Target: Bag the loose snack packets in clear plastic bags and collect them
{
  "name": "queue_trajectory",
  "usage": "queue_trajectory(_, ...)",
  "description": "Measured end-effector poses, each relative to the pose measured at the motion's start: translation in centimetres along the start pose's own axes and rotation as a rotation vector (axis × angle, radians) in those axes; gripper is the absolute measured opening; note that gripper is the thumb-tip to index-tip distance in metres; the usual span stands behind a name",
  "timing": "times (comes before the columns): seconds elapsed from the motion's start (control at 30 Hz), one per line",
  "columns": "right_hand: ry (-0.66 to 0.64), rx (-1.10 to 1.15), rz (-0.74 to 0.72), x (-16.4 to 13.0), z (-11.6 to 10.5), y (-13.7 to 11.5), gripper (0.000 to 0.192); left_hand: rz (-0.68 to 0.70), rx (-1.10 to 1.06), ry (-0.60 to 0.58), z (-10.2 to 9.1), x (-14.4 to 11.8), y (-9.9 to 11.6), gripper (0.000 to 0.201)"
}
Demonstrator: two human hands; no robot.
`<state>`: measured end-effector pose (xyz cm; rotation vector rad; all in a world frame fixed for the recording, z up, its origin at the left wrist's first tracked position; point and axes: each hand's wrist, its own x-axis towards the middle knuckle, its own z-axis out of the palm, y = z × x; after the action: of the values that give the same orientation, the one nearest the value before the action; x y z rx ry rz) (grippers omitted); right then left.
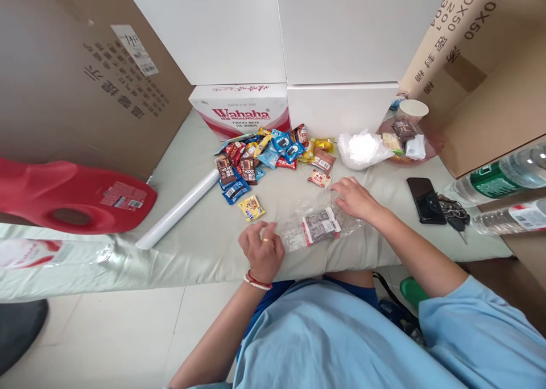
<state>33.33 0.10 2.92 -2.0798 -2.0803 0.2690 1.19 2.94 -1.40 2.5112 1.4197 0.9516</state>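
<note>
A clear plastic bag (294,238) lies spread on the table in front of me, with a small dark-and-white printed packet (322,225) in or on it. At the bag's left end, my left hand (262,253) is closed, its curled fingers pinching the plastic. My right hand (355,198) grips the bag's upper right edge with bent fingers. Just beyond the bag lie a yellow cookie packet (251,208) and a cream-and-red snack packet (319,178). A colourful heap of wrapped snacks (273,150) sits farther back.
A white roll (179,210) and a red jug (77,198) are at left. A Wahaba-labelled carton (243,110) stands behind the heap. Rightward are a white plastic bag (362,149), a reddish plate (433,147) with a paper cup (412,110), a phone (422,198), keys (456,212) and bottles (507,215).
</note>
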Motion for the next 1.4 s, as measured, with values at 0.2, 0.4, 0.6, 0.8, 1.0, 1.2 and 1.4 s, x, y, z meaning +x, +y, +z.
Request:
queue_trajectory(0.2,-0.195,0.039,-0.215,7.2,1.8,-2.5,0.069,0.306,0.018,-0.399,0.8,0.6,3.6,0.038)
queue_trajectory(0.4,-0.361,0.129,-0.188,9.9,1.0,-4.1,0.011,0.116,-0.033,-0.356,2.4,2.5,3.1,0.03)
queue_trajectory(0.6,-0.316,0.195,-0.282,8.6,-0.8,-4.8,0.008,-0.252,-0.371,-0.189,5.0,3.6,2.5,0.071)
queue_trajectory(0.8,-0.129,0.276,-0.403,2.5,-0.7,-4.8,0.013,-0.37,-0.65,-0.375,6.1,5.4,-0.8,0.015)
queue_trajectory(1.0,-0.154,0.22,-0.426,-2.9,2.7,-5.3,0.019,-0.315,-0.761,-0.38,4.6,5.1,-3.1,0.008)
queue_trajectory(1.2,-0.057,0.144,-0.364,-3.5,4.2,-5.9,0.027,-0.21,-0.809,-0.384,2.0,5.1,-4.1,0.012)
queue_trajectory(1.4,-0.039,0.157,-0.413,-5.4,5.4,-5.9,0.038,-0.081,-0.699,-0.476,0.1,3.6,-5.4,0.02)
